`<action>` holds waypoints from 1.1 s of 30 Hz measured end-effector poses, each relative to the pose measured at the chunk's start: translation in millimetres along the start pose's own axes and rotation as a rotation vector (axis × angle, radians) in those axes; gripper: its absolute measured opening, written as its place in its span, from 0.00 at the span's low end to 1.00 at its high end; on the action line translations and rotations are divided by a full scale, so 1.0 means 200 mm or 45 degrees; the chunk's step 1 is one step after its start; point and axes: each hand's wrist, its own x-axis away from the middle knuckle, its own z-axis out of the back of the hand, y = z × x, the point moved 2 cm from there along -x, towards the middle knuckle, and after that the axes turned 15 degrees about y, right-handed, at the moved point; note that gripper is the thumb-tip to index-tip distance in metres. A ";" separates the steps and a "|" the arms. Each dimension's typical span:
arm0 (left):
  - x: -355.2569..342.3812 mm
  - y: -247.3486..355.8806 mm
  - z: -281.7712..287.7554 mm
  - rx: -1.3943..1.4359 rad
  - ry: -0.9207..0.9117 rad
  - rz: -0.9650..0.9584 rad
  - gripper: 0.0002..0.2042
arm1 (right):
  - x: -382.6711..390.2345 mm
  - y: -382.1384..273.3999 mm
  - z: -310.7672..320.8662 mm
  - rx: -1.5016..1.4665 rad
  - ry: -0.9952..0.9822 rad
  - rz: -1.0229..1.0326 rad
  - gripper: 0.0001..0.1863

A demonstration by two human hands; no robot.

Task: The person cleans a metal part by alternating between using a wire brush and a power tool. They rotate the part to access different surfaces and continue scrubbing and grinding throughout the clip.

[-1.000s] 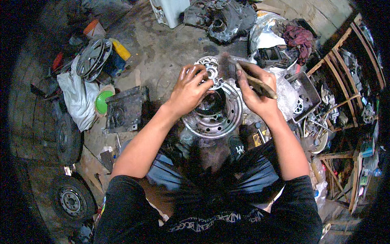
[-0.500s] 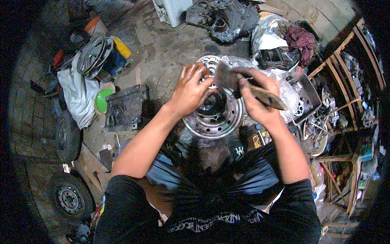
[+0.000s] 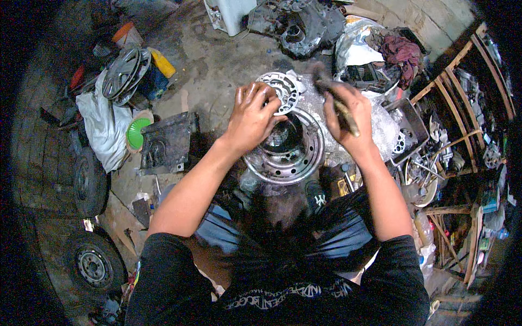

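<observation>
My left hand [image 3: 248, 115], wet-looking on the fingers, grips a round silver metal plate with holes and cut-outs [image 3: 290, 93] by its near left side. Closed around the handle of a paintbrush [image 3: 346, 118], my right hand [image 3: 354, 108] is to the right of the plate and apart from it. The brush's dark head is blurred and points away from me. Below the plate, a silver steel wheel rim [image 3: 312, 161] lies flat in front of my legs. Inside it is a round black hollow with a shiny, dark surface [image 3: 283, 139], partly hidden by my left hand.
Clear bubble wrap [image 3: 375, 135] lies right of the rim. Beyond it are a grey tray of metal parts [image 3: 413, 127] and a wooden rack [image 3: 462, 108]. A dark metal casing [image 3: 304, 27] sits at the far side. Leftward are a black flat part [image 3: 167, 144], wheel covers [image 3: 122, 73] and tyres [image 3: 97, 266].
My right hand has drawn the brush away from the plate, to the right, and turned it so its head points farther away. The plate is more exposed; my left hand has barely moved.
</observation>
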 end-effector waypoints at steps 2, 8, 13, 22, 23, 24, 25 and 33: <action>0.02 -0.01 0.01 0.019 0.020 -0.024 0.15 | -0.05 0.05 0.01 -0.074 0.096 0.009 0.12; 0.02 -0.03 0.02 0.062 -0.102 0.003 0.15 | -0.09 0.00 0.07 -0.153 0.120 -0.369 0.17; 0.03 -0.02 -0.01 0.097 -0.146 -0.058 0.14 | -0.03 0.00 0.01 -0.359 -0.204 -0.389 0.17; 0.07 0.02 -0.06 0.202 -0.312 -0.270 0.17 | -0.05 -0.07 0.03 -0.361 -0.239 -0.177 0.19; 0.08 0.04 -0.06 0.173 -0.262 -0.280 0.15 | -0.06 -0.09 0.05 -0.333 -0.477 -0.123 0.18; 0.07 0.05 -0.07 0.228 -0.261 -0.238 0.15 | -0.04 -0.07 0.02 -0.383 -0.421 -0.032 0.18; 0.06 0.05 -0.08 0.280 -0.259 -0.196 0.14 | -0.05 -0.02 0.02 -0.276 -0.439 0.001 0.17; 0.10 0.03 -0.09 0.177 -0.371 -0.347 0.16 | -0.11 -0.02 0.10 -0.197 -0.141 -0.133 0.11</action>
